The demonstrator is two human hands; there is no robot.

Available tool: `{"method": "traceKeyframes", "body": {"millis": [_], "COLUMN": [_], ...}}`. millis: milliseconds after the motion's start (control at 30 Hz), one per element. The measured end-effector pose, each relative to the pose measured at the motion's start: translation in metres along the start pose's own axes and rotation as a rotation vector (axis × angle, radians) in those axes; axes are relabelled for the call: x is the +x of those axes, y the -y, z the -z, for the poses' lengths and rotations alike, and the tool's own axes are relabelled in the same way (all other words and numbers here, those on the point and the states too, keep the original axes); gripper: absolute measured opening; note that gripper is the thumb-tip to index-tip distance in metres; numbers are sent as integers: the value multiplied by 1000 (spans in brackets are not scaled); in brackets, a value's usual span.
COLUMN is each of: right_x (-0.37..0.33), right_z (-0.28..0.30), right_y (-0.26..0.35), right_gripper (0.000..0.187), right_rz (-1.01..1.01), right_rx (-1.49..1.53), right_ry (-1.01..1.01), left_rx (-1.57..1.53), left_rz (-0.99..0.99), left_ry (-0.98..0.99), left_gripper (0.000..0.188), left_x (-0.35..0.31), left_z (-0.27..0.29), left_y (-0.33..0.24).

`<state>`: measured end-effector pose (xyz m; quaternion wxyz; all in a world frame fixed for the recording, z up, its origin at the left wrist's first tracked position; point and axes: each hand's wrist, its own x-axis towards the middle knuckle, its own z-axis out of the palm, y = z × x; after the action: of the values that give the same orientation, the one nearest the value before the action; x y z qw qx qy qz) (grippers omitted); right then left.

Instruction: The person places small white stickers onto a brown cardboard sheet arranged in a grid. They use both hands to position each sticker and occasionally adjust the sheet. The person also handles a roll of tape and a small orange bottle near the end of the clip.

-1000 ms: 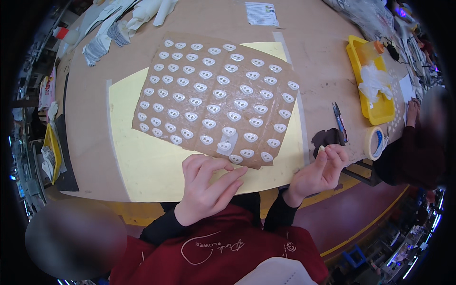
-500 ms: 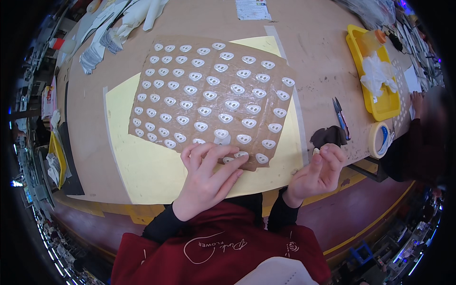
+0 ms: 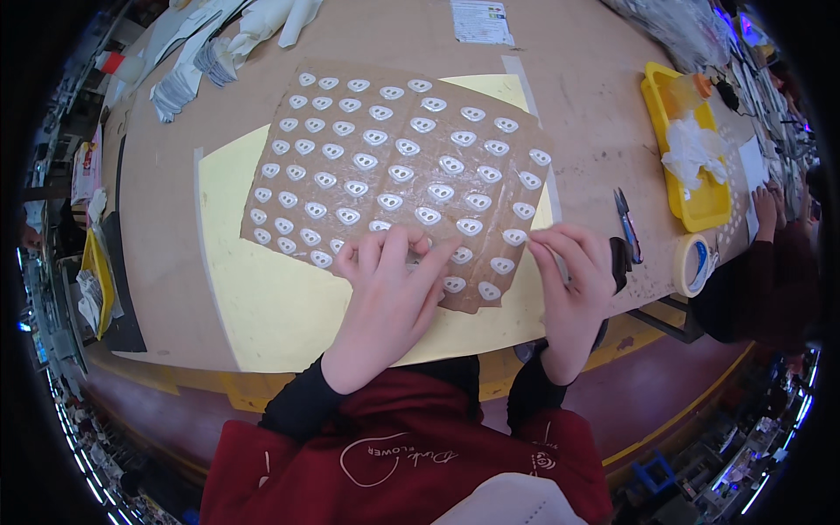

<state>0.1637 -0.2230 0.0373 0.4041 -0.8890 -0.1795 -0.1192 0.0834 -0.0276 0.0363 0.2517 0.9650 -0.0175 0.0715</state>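
Note:
A brown sheet (image 3: 350, 255) bears rows of small white oval pieces (image 3: 427, 216), each with two dark holes. It lies askew on a larger pale yellow sheet (image 3: 236, 289). My left hand (image 3: 385, 293) rests over the brown sheet's near part, fingers bent and a little apart, index finger reaching toward a white piece; several pieces under it are hidden. By the right edge of the brown sheet, my right hand (image 3: 573, 284) holds thumb and fingertips pinched together. Whatever lies between those tips is too small to make out.
Right of the sheets lie small snips (image 3: 628, 226), a dark piece of material (image 3: 619, 262) and a tape roll (image 3: 692, 264). A yellow tray (image 3: 707, 206) holds a bottle and plastic bag. Cut scraps (image 3: 179, 83) lie far left. Another person's hand (image 3: 764, 214) shows at right.
My right hand has swung left and forward to the brown sheet's edge, its fingertips now lower over it. My left hand has slid slightly farther from me over the pieces.

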Motion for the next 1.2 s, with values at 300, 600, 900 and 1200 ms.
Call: {"method": "traceKeyframes", "body": {"millis": [300,600,900,1200], "right_x": [14,12,10,-7], "right_z": [-28,-38,-14,-8], "right_y": [18,14,6,-13], "right_gripper": [12,12,15,15], "right_rz": [95,84,-44,-113], "right_rx": [-105,-125,-76,140], "right_ry": [162,152,-69,-291], "left_rx": [-55,12,-23,-21], "left_rz": [93,54,94,69], "left_ry": [-23,-53,-23,-34], "left_gripper": [49,48,47,40], "left_x": [10,9,10,11], "left_z": [-6,-20,-18,-18], "left_y": [-3,-4,-7,-9]}}
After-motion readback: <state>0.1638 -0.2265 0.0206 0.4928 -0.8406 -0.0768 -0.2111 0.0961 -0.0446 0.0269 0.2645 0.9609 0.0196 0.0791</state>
